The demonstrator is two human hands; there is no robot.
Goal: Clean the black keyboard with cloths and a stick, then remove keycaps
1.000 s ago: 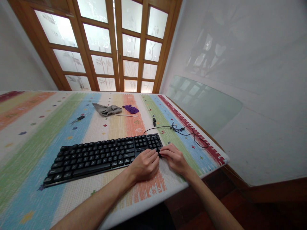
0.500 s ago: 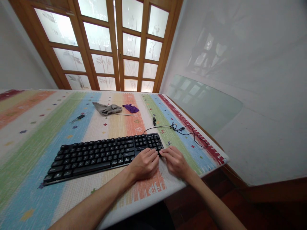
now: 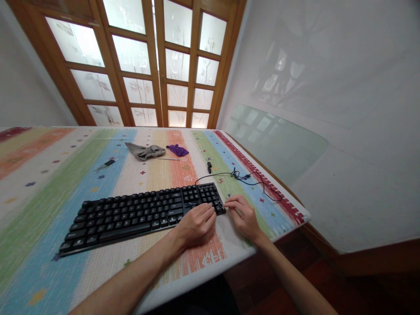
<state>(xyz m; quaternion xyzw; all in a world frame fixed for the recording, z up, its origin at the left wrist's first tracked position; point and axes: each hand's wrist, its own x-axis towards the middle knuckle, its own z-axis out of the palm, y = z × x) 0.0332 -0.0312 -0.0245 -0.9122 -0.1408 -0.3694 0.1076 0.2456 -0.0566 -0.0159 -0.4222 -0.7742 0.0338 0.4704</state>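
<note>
Long black plastic keyboard [image 3: 131,214] lay on the cloth-covered, multicoloured striped counter [image 3: 46,205]. Left hand [image 3: 198,224] curled over its near edge, towards the right end; couldn't tell whether fingers pinched anything. Right hand [image 3: 243,217] loosely bent just beside that end's corner, grip likewise unclear. Farther back: small purple fabric bundle [image 3: 177,150], its inside hidden, near crumpled grey cloth [image 3: 151,152].
</note>
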